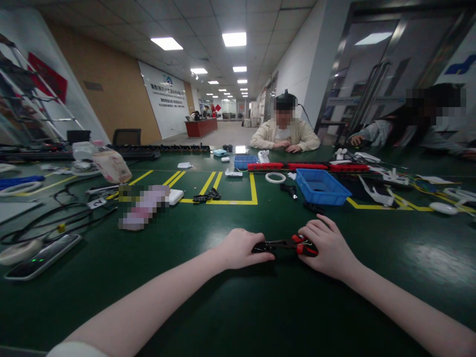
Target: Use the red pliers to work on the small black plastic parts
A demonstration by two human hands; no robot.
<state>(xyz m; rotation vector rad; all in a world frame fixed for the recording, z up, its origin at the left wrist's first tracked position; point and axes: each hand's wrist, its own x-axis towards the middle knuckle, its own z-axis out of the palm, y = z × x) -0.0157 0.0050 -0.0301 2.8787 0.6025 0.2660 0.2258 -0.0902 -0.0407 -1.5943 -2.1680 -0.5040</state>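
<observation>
- Above a green table (230,312), the left hand (240,249) pinches a small black part (262,246), fingers nearly closed.
- The right hand (330,248) curls around red-handled pliers (285,244), their nose at the part.
- Work appears underway; how much remains cannot be told.

Left hand (243,249), right hand (329,246) curled, forearms (156,295) angled inward

We wear an off-white sleeve (76,349)
Near eight o'clock, its rounded edge circles our left forearm (148,302); our left hand (240,249) at six o'clock, our right hand (332,250) and right forearm (409,302) at four o'clock are bare.
</observation>
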